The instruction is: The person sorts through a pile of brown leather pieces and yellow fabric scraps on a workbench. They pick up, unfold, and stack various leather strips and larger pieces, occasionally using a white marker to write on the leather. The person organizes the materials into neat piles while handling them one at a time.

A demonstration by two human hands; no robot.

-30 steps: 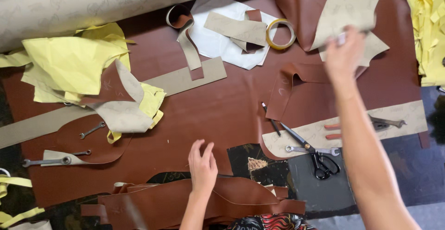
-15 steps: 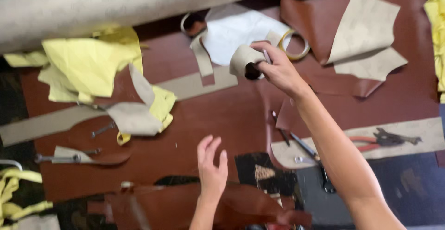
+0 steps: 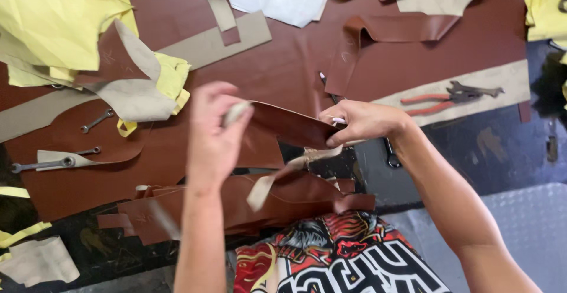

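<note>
Brown leather piece [image 3: 289, 126] (glossy, curved, tan underside), left hand [image 3: 214, 129] and right hand [image 3: 361, 121] each in pinching grip on its ends

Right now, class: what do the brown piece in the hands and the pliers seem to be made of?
Brown piece: probably leather or imitation leather, smooth and slightly glossy on its brown face, matte beige on the back; it bends softly between the left hand and right hand. Pliers: dull grey metal jaws, with red, likely plastic-coated, handles.
</note>
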